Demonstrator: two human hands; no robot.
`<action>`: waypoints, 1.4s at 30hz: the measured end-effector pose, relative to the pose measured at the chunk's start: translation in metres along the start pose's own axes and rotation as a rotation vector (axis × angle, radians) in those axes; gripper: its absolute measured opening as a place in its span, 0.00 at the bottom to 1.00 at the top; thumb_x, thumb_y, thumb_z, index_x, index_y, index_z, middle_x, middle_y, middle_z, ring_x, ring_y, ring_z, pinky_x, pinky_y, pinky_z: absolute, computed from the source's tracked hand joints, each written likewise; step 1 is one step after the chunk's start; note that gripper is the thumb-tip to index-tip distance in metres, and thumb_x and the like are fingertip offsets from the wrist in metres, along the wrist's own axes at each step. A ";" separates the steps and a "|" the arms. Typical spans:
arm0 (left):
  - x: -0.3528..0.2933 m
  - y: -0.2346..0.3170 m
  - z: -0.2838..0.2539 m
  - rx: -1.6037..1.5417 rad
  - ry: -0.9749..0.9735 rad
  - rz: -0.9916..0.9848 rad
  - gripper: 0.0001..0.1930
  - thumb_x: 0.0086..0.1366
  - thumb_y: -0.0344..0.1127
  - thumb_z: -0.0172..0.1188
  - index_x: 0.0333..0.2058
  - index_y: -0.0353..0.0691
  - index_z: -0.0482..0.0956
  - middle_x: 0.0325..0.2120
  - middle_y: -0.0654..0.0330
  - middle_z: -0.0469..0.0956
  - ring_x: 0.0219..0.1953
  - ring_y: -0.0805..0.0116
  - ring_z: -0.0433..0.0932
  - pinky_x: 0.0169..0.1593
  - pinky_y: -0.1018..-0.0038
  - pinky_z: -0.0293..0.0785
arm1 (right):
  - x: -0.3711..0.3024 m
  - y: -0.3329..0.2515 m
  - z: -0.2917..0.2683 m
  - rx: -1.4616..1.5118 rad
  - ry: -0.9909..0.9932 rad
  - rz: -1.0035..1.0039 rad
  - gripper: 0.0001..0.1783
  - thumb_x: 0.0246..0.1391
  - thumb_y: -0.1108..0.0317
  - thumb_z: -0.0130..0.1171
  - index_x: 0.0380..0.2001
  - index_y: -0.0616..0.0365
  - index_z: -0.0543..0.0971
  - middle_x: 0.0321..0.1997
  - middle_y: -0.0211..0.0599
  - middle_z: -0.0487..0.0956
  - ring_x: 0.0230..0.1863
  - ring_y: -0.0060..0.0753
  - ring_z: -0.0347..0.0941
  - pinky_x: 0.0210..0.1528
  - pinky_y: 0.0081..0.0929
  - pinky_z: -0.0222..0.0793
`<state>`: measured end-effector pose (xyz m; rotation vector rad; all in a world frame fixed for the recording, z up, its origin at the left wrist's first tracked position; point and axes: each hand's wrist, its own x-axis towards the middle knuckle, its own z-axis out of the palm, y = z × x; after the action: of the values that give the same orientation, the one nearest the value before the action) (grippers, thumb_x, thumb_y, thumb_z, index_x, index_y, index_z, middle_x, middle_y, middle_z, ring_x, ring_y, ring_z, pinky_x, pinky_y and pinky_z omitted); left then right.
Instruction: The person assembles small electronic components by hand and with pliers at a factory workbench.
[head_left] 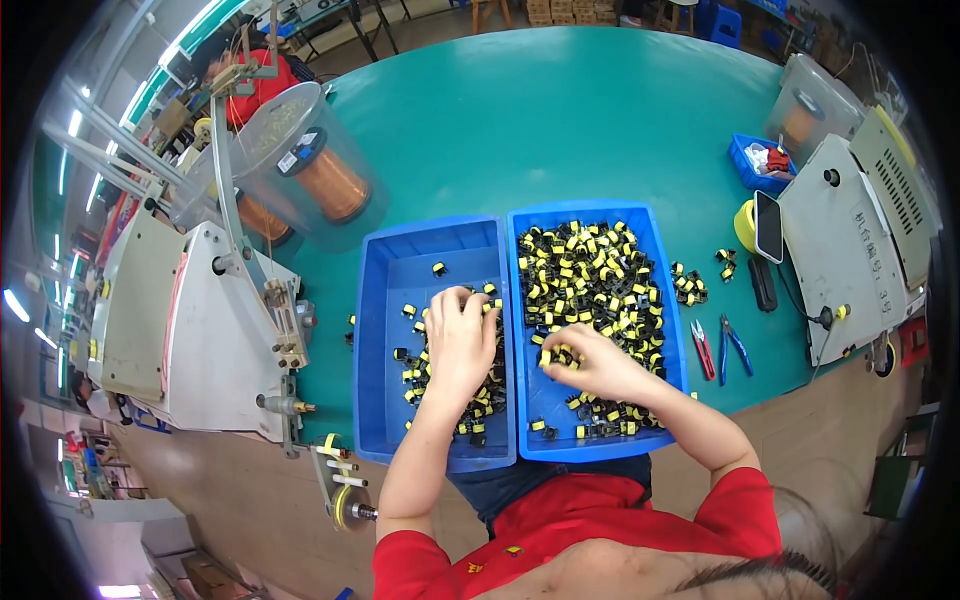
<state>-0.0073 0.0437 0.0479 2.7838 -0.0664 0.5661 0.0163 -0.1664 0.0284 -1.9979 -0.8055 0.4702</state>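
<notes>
Two blue plastic trays stand side by side at the table's near edge. The left tray (395,270) holds a loose scatter of small black-and-yellow parts (487,398). The right tray (668,250) is filled with many more of the same parts (585,265). My left hand (458,335) lies palm down in the left tray, fingers curled over parts at its far side. My right hand (590,362) is in the right tray, fingertips pinched on a few black-and-yellow parts (556,357).
A grey winding machine (205,330) with a clear cover over a copper wire spool (335,180) stands at left. Loose parts (690,285), red pliers (702,348), blue cutters (735,345), a phone (768,226), yellow tape and another grey machine (845,245) lie at right.
</notes>
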 end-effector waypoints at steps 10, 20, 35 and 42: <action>0.002 0.025 -0.008 -0.804 -0.247 0.278 0.16 0.52 0.22 0.59 0.41 0.37 0.75 0.41 0.56 0.75 0.44 0.63 0.72 0.48 0.69 0.69 | 0.002 -0.009 -0.022 1.236 -0.170 0.450 0.22 0.57 0.61 0.52 0.53 0.56 0.64 0.45 0.32 0.67 0.37 0.29 0.70 0.40 0.33 0.72; -0.007 0.024 0.013 -1.326 -0.267 -0.104 0.13 0.51 0.19 0.62 0.35 0.33 0.71 0.36 0.59 0.71 0.33 0.76 0.71 0.35 0.81 0.72 | 0.005 -0.009 -0.019 1.305 -0.183 0.488 0.24 0.61 0.48 0.38 0.49 0.55 0.64 0.46 0.40 0.69 0.38 0.34 0.71 0.28 0.29 0.69; -0.008 0.025 0.009 -1.665 -0.382 -0.379 0.13 0.53 0.18 0.60 0.35 0.37 0.68 0.39 0.61 0.68 0.43 0.73 0.71 0.47 0.75 0.71 | 0.002 -0.021 -0.017 0.808 0.098 0.402 0.13 0.60 0.55 0.47 0.36 0.53 0.71 0.28 0.24 0.71 0.26 0.13 0.64 0.22 0.13 0.58; -0.009 0.024 0.012 -1.714 -0.426 -0.437 0.13 0.53 0.21 0.61 0.36 0.38 0.68 0.40 0.61 0.69 0.43 0.73 0.71 0.49 0.76 0.69 | 0.001 -0.019 -0.016 0.782 0.168 0.346 0.14 0.57 0.55 0.52 0.36 0.54 0.72 0.29 0.25 0.71 0.24 0.13 0.63 0.21 0.13 0.59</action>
<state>-0.0138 0.0168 0.0409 1.1063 -0.0098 -0.2183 0.0201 -0.1682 0.0531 -1.4025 -0.1132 0.6788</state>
